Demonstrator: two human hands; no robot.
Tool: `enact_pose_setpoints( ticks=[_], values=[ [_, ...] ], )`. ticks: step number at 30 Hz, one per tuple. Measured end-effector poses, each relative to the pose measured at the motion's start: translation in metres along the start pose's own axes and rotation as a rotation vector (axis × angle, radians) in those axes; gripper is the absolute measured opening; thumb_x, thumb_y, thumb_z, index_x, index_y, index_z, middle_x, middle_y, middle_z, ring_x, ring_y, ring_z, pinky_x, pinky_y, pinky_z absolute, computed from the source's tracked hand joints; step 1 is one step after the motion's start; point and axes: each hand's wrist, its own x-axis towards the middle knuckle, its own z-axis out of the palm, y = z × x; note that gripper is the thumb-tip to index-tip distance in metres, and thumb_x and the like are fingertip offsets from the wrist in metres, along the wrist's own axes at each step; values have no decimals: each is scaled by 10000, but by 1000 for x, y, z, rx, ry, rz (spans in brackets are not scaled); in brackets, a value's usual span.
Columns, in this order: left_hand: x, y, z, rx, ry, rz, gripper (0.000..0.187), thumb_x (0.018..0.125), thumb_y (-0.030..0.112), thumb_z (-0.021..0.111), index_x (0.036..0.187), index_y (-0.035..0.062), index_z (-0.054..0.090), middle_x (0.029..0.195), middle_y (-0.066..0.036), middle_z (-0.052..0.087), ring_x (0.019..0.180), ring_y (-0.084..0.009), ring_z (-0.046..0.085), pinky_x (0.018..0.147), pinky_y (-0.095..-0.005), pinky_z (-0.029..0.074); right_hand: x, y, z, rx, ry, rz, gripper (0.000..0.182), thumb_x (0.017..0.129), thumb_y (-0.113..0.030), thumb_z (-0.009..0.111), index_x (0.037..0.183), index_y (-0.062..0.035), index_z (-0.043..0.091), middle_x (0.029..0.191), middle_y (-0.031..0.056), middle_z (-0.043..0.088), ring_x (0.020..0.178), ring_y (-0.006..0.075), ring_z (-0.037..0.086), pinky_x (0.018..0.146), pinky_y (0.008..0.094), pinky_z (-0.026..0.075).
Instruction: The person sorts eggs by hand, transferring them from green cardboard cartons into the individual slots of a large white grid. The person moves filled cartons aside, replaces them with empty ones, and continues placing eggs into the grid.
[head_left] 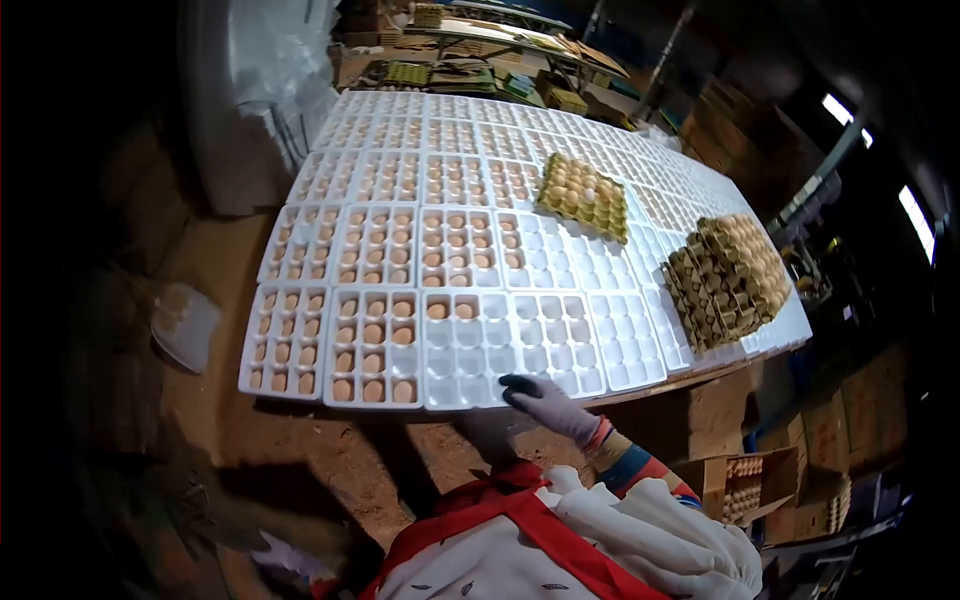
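Observation:
My right hand (548, 404), in a pale glove with dark fingertips, reaches over the table's front edge. Its fingers stretch left to the front right corner of a white foam egg tray (470, 362) that has two eggs in its back row. No egg shows in the hand. Left of that tray, another foam tray (374, 347) carries brown eggs in most cells, and the corner tray (282, 340) is filled with eggs. My left hand (286, 555), in a pale purplish glove, hangs low at the bottom left, blurred and dim, away from the trays.
A pulp flat of eggs (582, 195) lies on the foam trays. A stack of pulp flats (728, 280) stands at the right. On the floor are an open carton with eggs (745, 488) and a white object (185, 325). More tables (500, 38) stand behind.

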Motion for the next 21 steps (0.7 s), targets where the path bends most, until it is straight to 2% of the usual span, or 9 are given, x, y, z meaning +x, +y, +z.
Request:
enact_pose_setpoints(
  ticks=[2,3,5,6,10,12,14,18,21],
  values=[
    [-2,101,32,-149,0,157,471,909,194,672,1301,-20,524,1277,-156,592,1110,-301,585,1000,-397,460,3,10,-58,21,116,-8,386,939,-133,605,1289,22,556,1156,80,654,1017,116,623,914,253,503],
    [-3,226,-15,-604,-325,3,574,903,214,688,1378,-10,457,1389,-171,502,1225,-304,509,1063,-397,410,6,23,-87,66,198,-61,367,943,-119,592,1282,21,563,1130,74,664,1012,116,628,886,246,508],
    [-32,287,56,-775,-429,217,518,912,108,639,1378,-14,449,1400,-168,481,1272,-283,460,1088,-378,361,0,3,-139,17,316,-28,341,943,-93,578,1264,22,574,1110,68,671,990,104,630,841,231,506],
    [-55,379,21,-1037,-673,307,505,908,80,625,1368,-29,445,1390,-165,486,1286,-281,449,1106,-380,330,0,13,-168,104,344,-55,337,943,-86,575,1262,22,575,1103,66,673,977,101,630,830,225,504],
    [-198,560,-24,-1058,-1038,619,471,890,41,604,1339,-17,472,1324,-135,531,1254,-254,477,1070,-359,360,-23,11,-264,218,449,-93,350,942,-68,561,1282,14,562,1142,57,650,997,99,613,852,226,500],
    [-271,615,-58,-1126,-1286,705,470,863,66,634,1315,19,512,1299,-143,541,1229,-272,497,1057,-374,380,-43,5,-300,250,464,-50,364,929,-50,560,1287,19,559,1166,73,644,1027,106,606,904,229,486],
    [-321,650,-91,-1028,-1351,986,482,831,146,679,1290,69,554,1276,-154,547,1201,-309,509,1043,-402,398,-63,11,-327,198,509,-29,369,932,-60,556,1292,22,555,1170,73,641,1034,109,606,916,232,483],
    [-393,651,-131,-1127,-1436,1273,483,798,248,708,1254,129,603,1225,-130,570,1146,-338,527,984,-434,428,-102,1,-333,343,557,-40,377,940,-66,553,1306,24,544,1193,78,635,1044,120,608,933,248,480],
    [-394,654,-126,-1121,-1600,1142,528,777,219,734,1268,97,585,1243,-149,564,1146,-332,546,981,-419,440,-135,1,-308,329,556,-39,397,935,-62,553,1319,32,531,1195,105,631,1052,161,616,945,286,480]
  ],
)
